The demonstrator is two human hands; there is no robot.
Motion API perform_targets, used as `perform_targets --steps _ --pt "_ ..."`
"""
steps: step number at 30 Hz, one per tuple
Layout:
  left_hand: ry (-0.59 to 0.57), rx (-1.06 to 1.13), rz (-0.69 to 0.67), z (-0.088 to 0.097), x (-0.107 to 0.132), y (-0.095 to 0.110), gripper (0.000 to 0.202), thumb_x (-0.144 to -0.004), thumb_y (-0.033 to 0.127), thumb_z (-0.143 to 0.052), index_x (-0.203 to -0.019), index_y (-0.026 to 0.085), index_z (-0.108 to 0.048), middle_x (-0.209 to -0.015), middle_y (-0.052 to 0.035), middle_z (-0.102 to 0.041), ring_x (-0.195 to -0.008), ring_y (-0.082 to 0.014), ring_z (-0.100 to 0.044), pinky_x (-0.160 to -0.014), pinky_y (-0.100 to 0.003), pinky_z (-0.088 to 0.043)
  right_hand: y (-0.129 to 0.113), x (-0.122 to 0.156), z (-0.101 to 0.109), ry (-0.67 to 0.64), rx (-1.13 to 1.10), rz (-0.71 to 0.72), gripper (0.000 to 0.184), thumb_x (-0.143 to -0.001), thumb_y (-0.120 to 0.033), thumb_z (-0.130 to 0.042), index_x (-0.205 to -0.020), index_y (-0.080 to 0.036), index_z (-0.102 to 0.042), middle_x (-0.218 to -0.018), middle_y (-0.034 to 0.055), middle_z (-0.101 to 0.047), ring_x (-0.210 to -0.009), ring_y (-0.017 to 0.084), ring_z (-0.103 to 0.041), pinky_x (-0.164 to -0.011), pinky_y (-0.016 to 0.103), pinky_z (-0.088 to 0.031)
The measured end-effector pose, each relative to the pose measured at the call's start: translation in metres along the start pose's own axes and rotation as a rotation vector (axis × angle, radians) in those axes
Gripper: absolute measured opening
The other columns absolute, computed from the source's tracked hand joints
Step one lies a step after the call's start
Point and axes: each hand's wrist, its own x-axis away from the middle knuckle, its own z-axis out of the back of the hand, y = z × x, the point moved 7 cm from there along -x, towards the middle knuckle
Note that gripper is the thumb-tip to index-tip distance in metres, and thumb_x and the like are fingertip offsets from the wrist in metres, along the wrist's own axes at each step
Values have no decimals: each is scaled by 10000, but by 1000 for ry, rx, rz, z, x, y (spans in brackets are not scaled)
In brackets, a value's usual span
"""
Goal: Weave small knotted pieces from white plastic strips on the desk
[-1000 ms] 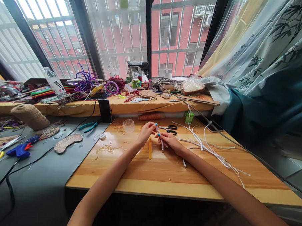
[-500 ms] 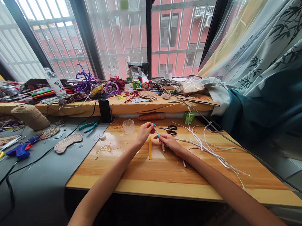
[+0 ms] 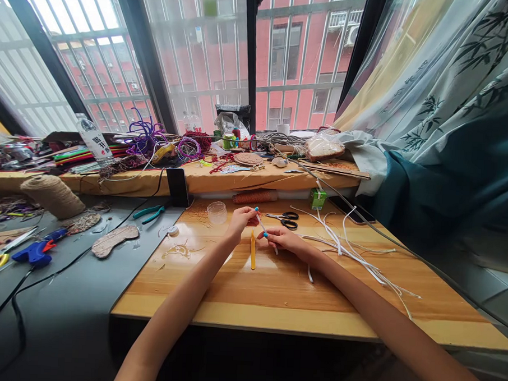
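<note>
Right between the two hands, a white strip (image 3: 260,221) runs on a slant, its far end up at the left and its near end down at the right. The left hand (image 3: 241,220) pinches the far end between thumb and fingertips; the right hand (image 3: 282,239) grips lower down, fingers narrowed on the strip, with a short tail poking out beneath. So the left is farther from the body, the right nearer, and the strip's long axis joins them. How firmly either one presses, I cannot tell.

Just below the gap, a yellow stick (image 3: 253,254) lies on the table (image 3: 240,302), pointing away from the body. Scissors (image 3: 282,218) lie beyond the right hand, blades leftward; loose white cords (image 3: 360,261) spread to its right.
</note>
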Motion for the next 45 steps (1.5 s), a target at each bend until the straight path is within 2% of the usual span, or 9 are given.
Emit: perform_targets --steps 14,24,27,29,32,34,36,40,45 --pt "-43 73 71 -5 -2 -8 233 -590 323 -616 -548 104 -547 -488 -13 -526 -415 -63 -466 -438 -191 -366 -19 13 -20 -146 -13 85 332 -745 -453 -463 -772 -128 -526 -515 -57 -348 -459 47 -267 -434 191 -218" --pt "-151 -97 -121 -27 11 12 313 -656 401 -548 -537 112 -532 -439 8 -479 -400 -59 -433 -433 -191 -339 -31 29 -12 -340 85 -13 327 -746 -432 -474 -739 -112 -546 -480 -65 -296 -446 47 -236 -425 213 -152" --pt "-145 -176 -258 -31 15 23 276 -725 382 -472 -688 117 -540 -519 8 -500 -439 -68 -465 -458 -191 -369 -39 32 -2 -246 24 -10 299 -748 -413 -478 -766 -122 -545 -501 -46 -381 -437 42 -273 -412 214 -139" --pt "-25 -220 -314 -22 16 29 251 -775 346 -403 -871 133 -494 -608 8 -513 -435 -64 -461 -450 -193 -375 -43 28 8 -95 -65 50 274 -735 -400 -499 -745 -129 -537 -557 -29 -432 -428 32 -269 -401 217 -121" --pt "191 -451 -455 -10 23 42 272 -796 245 -380 -1056 165 -369 -707 7 -509 -494 -71 -477 -490 -196 -388 -35 21 15 56 -177 89 258 -707 -381 -536 -774 -132 -554 -570 -39 -404 -413 21 -225 -399 221 -103" --pt "235 -716 -608 -14 32 52 307 -795 180 -380 -1099 178 -337 -769 -8 -510 -610 -92 -504 -562 -205 -399 -23 15 19 137 -241 79 277 -686 -383 -553 -821 -140 -566 -620 -31 -429 -414 17 -232 -398 217 -110" --pt "149 -1035 -772 -30 40 54 309 -800 154 -376 -1105 193 -349 -856 -33 -511 -737 -122 -506 -627 -227 -399 -7 9 20 173 -267 34 295 -661 -380 -575 -839 -144 -571 -643 -30 -442 -409 12 -253 -394 208 -128" --pt "-221 -1611 -1001 -60 50 30 126 -798 165 -408 -907 165 -471 -866 -61 -516 -845 -180 -473 -718 -295 -380 12 1 20 160 -178 9 293 -643 -421 -578 -688 -132 -552 -572 -35 -467 -389 17 -303 -385 199 -179" --pt "-314 -1728 -1029 -59 49 17 83 -801 179 -412 -836 142 -478 -853 -63 -521 -844 -179 -459 -741 -295 -368 15 0 17 114 -146 -63 317 -641 -435 -584 -678 -121 -566 -467 -53 -443 -366 23 -307 -361 185 -170"
